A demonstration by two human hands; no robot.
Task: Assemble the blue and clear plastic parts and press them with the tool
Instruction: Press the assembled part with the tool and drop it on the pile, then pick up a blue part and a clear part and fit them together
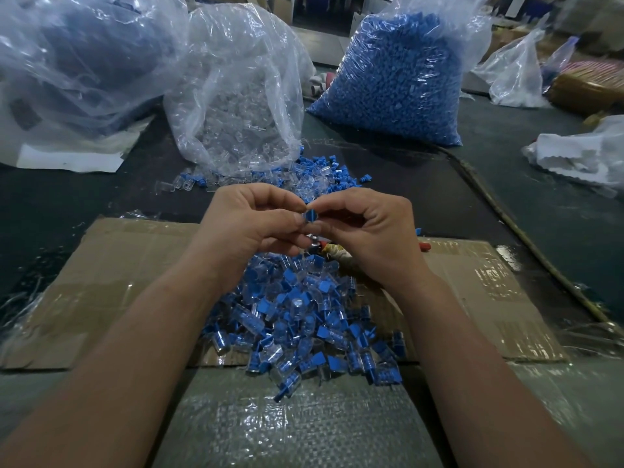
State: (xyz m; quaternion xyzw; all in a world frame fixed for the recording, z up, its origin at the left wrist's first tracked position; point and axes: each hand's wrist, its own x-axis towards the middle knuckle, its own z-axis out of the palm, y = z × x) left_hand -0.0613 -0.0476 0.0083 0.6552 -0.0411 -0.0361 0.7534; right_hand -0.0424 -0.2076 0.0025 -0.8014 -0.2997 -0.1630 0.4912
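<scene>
**Both hands pinch one blue part above the pile**

We see both forearms reaching in from the bottom corners, meeting at centre over the cardboard sheet (101,282). Left hand (250,221): wrist bent inward, fingers curled, thumb and forefinger tips pinching the blue part (310,216) from its left side. Right hand (368,231): same pose mirrored, fingers curled, thumb and forefinger pinching the part's right side. The other fingers of both hands are tucked under.

The blue part is small and held in the air between the fingertips, mostly covered by them. We cannot tell whether a clear piece is already on it.

Just below the hands lies the tool (332,249), partly hidden, with a metal tip and a wrapped handle. Nearer to us, a pile of joined parts (304,319) spreads across the cardboard, clear bodies with blue tabs. Beyond the hands are loose parts (314,170), then the bag of clear parts (236,106) and the bag of blue parts (395,82).
</scene>
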